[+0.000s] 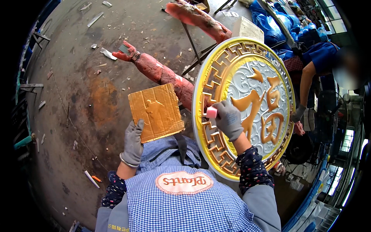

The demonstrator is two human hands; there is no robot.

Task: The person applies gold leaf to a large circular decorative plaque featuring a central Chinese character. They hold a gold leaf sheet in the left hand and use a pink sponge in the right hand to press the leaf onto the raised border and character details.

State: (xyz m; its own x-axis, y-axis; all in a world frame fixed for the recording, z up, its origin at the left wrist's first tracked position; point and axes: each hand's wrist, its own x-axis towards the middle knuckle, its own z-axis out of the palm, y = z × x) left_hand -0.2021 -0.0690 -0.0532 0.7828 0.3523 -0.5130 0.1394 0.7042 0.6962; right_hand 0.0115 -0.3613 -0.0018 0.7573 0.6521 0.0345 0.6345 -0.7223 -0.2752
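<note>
In my left hand (133, 144), gloved in grey, is a square cardboard piece (157, 112) coated with wet-looking gold paint. The fingers grip its lower left edge. My right hand (229, 120), also in a grey glove, pinches a small pink sponge (211, 112) at the left rim of a big round plaque (250, 108). That plaque stands tilted upright, with a yellow edge, a gold-brown fret border, grey swirls and a raised gold character. Whether the sponge touches the border I cannot tell.
Reddish sculpted arms (154, 69) extend behind the plaque, near dark metal stand legs (191, 42). On the right, a co-worker's gloved hand (298, 113) is at the plaque's far edge. Blue sheeting (270, 23) and a pale block (248, 30) sit behind. Scraps litter the stained floor (85, 58).
</note>
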